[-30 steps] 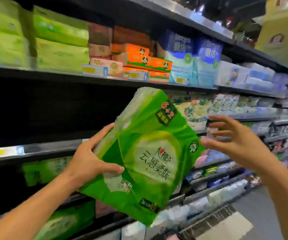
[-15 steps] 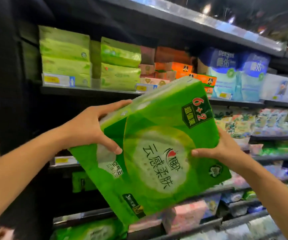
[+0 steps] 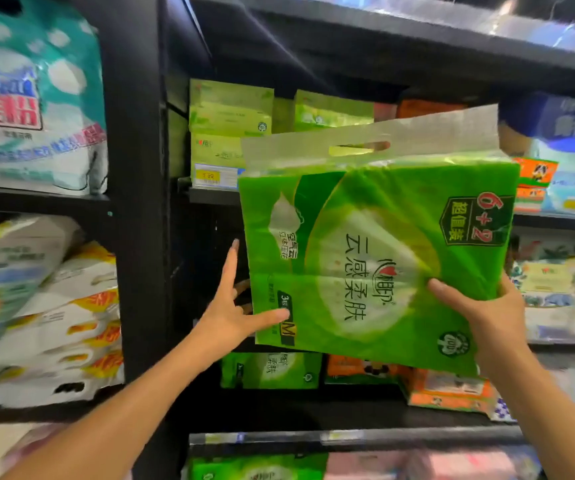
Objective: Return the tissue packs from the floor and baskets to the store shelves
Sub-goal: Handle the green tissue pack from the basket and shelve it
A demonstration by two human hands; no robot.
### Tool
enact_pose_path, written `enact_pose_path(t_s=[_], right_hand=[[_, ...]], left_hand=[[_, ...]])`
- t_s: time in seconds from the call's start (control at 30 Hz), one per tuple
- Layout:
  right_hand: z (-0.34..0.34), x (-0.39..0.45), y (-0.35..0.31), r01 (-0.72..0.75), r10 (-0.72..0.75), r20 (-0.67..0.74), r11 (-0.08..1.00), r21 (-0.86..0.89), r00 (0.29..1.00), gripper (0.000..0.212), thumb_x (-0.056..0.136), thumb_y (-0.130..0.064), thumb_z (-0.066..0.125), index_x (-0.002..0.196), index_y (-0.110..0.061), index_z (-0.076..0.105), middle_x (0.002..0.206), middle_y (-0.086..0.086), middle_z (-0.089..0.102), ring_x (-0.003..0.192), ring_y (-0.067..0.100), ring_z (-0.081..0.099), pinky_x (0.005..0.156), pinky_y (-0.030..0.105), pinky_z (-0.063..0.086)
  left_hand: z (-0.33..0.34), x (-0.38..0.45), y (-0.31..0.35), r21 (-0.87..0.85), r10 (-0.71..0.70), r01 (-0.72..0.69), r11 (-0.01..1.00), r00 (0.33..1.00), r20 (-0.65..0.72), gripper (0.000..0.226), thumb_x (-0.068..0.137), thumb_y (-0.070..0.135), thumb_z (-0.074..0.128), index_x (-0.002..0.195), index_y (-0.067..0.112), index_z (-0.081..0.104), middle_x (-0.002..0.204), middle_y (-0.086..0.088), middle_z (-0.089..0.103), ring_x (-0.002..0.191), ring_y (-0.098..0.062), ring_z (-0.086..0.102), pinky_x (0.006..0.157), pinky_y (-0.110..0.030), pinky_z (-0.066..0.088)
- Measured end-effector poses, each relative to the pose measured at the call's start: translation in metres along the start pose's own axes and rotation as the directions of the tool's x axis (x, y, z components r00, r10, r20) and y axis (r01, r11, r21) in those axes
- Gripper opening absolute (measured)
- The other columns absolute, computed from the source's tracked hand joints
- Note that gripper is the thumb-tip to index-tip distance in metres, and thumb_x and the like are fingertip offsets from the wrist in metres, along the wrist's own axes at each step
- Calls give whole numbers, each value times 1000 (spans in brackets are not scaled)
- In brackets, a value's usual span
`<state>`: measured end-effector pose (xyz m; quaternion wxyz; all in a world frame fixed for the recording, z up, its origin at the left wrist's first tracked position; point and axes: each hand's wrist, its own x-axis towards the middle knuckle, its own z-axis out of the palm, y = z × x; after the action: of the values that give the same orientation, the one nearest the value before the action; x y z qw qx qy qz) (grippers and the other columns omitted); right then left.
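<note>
At the bottom of the frame, two bare forearms are reaching up from the lower corners toward the shelving. The right hand (image 3: 493,320) is gripping the lower right corner of the green tissue pack (image 3: 379,258), thumb on the printed face and fingers curled behind. The left hand (image 3: 234,306) is bracing the pack's lower left edge, thumb pressing flat on the face and index finger pointing straight up alongside it; the remaining fingers are tucking behind the wrapper, so I cannot tell how far they are curling. The pack is hanging upright in the middle of the frame, off any shelf, its clear handle flap (image 3: 369,140) standing up at the top. It is looking light but bulky, the wrapper glossy and probably slippery, the contents soft enough to dent under the thumbs, so holding it low at both bottom corners is likely suiting it better than pinching the thin flap. Behind it, a dark shelf bay (image 3: 206,258) is standing open at centre left, with a matching green pack (image 3: 272,370) sitting on the shelf below and pale green packs (image 3: 230,109) stacked above.
</note>
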<state>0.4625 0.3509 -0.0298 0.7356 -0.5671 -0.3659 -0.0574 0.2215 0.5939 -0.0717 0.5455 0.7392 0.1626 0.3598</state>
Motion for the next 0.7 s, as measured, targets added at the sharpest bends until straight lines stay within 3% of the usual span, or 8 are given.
enact_pose_path(t_s=[0.07,0.13,0.2,0.27,0.37,0.53,0.67,0.7], right_hand=[[20,1,12,1,-1,31,1000,17,1000,59,46,-38,95,98,-31,67,89,-14,77,78,8,73,67,30,60],[35,7,28,41,-39,78,999,-28,996,50,62,-20,87,105,-29,64,90,-17,76,80,0,70,67,21,56],[49,14,45,71,-54,142,991,-113,988,57,65,-28,84,117,-22,61,100,-13,74,90,-2,68,72,17,54],[63,25,62,83,-38,204,973,-216,978,62,66,-35,85,121,-20,61,111,-10,70,98,-3,65,78,18,51],[85,42,85,52,13,239,962,-266,971,47,71,-19,89,110,-27,65,110,-3,71,98,3,65,80,24,52],[116,66,119,29,46,247,956,-293,968,45,71,-15,88,110,-23,67,109,-1,71,100,14,66,72,18,47],[133,81,154,1,78,269,959,-283,960,49,72,-24,88,116,-22,67,114,-4,70,105,13,63,85,27,49],[138,84,163,17,72,289,956,-294,954,49,72,-32,86,116,-20,69,112,-5,71,104,12,64,85,23,49]], left_hand=[[-5,12,-4,66,101,-96,993,992,-74,123,61,47,90,144,72,2,146,21,50,130,-11,55,109,-47,47],[-16,22,-9,78,143,-134,988,980,-135,114,73,35,86,147,67,6,145,26,49,132,-7,52,111,-48,45],[-30,30,-18,100,183,-167,981,967,-176,112,79,21,84,150,62,8,146,26,48,132,-5,51,111,-47,45],[-39,39,-27,115,223,-202,973,952,-210,113,81,9,82,156,51,9,138,34,52,126,6,53,108,-30,46],[-43,57,-40,145,232,-198,969,934,-272,108,80,-3,79,158,32,13,111,49,56,110,22,54,89,-2,43],[-54,86,-69,161,195,-152,975,933,-304,106,81,-1,80,156,35,15,118,37,59,112,16,57,92,-4,45],[-58,103,-96,242,162,-82,967,928,-336,110,80,1,81,158,31,10,115,36,58,113,10,58,96,-9,44],[-59,108,-100,245,143,-57,968,926,-350,112,79,2,82,159,29,8,114,33,55,114,5,57,98,-14,43]])
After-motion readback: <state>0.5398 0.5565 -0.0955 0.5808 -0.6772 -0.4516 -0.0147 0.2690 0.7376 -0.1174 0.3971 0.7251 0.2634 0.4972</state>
